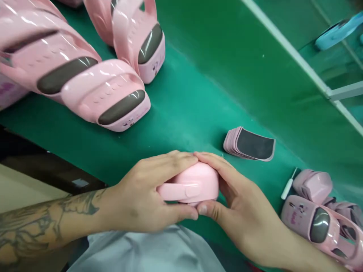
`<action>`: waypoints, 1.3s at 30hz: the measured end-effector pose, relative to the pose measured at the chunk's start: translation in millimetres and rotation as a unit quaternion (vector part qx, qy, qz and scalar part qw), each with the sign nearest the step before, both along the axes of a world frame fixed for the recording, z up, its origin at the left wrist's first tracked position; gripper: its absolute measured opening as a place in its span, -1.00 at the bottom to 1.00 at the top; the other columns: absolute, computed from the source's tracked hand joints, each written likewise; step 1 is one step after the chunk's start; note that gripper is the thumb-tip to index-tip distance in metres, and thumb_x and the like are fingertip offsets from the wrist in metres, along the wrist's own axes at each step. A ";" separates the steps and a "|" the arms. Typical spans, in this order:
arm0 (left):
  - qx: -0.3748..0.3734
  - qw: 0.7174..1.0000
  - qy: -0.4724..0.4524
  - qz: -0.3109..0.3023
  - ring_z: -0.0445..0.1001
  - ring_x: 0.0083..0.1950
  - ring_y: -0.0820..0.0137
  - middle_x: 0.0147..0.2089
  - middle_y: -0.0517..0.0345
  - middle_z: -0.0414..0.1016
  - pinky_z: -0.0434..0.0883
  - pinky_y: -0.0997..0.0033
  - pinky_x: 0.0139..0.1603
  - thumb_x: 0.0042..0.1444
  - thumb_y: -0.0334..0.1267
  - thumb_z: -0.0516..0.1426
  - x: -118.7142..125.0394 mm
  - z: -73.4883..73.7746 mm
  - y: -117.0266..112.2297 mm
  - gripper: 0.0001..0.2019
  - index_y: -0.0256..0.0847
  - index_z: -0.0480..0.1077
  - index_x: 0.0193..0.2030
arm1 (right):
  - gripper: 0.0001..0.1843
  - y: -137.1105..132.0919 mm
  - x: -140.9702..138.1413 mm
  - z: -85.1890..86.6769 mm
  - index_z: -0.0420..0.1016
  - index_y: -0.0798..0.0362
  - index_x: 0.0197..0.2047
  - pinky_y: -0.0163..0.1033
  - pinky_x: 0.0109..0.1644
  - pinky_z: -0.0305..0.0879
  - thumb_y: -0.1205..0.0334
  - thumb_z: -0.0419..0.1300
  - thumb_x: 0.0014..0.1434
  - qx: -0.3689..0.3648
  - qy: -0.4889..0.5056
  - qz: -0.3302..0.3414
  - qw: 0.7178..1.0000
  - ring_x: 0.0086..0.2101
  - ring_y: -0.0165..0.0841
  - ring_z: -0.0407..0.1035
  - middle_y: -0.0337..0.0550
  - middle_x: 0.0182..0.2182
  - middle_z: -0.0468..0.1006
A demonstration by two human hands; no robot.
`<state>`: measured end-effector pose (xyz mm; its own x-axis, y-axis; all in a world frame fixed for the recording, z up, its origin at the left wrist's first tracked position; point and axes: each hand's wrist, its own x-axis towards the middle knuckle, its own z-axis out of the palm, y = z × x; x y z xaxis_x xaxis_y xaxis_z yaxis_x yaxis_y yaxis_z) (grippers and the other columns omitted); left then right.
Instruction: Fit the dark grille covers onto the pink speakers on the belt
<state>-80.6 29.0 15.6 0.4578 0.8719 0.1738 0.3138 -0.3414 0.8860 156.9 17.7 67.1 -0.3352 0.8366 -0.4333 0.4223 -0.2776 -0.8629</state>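
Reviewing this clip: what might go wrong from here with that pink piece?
The smooth pink plastic piece sits between the left hand and right hand, and its rounded gloss might let it slip onto the green mat. The right forearm lies close to the pink moulded pieces and white stick, which a sideways move might knock. The loose stack of dark-faced pads near the hands might scatter if bumped.

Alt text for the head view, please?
The left hand and right hand grip a small pink plastic piece over a green mat. Larger pink units with grey panels lie beyond, and a stack of grey-faced pads sits to the right.
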 end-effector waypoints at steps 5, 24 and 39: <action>-0.002 0.998 0.044 -0.036 0.61 0.36 -0.01 0.38 0.02 0.60 0.50 0.00 0.51 0.11 0.21 0.45 -4.3 -3.7 0.7 -0.08 0.05 0.25 0.54 | -0.09 12.6 12.2 7.7 0.11 -0.51 0.60 0.28 0.63 0.17 -0.01 0.43 0.33 -0.018 -0.044 0.093 0.995 0.54 0.03 0.13 -0.36 0.57 0.23; -0.056 0.995 0.077 -0.011 0.25 0.64 0.14 0.61 -0.08 0.23 0.44 0.18 0.54 0.22 -0.36 0.28 17.0 17.9 -12.8 -0.26 -0.07 0.17 0.51 | -0.32 -49.1 -5.7 -18.3 0.26 0.23 0.49 0.18 0.33 0.54 0.22 0.23 0.38 0.408 -0.264 0.027 0.874 0.36 0.04 0.36 0.34 0.40 0.36; 0.201 0.971 0.093 0.088 0.63 0.35 0.13 0.30 0.11 0.67 0.52 0.24 0.45 0.26 -0.30 0.27 51.4 10.1 -16.6 -0.60 -0.05 0.55 0.23 | -0.39 -37.5 -4.5 -47.4 0.20 0.37 0.48 0.17 0.59 0.20 0.35 -0.02 0.43 0.417 -0.159 -0.018 0.895 0.50 -0.05 0.15 0.43 0.46 0.26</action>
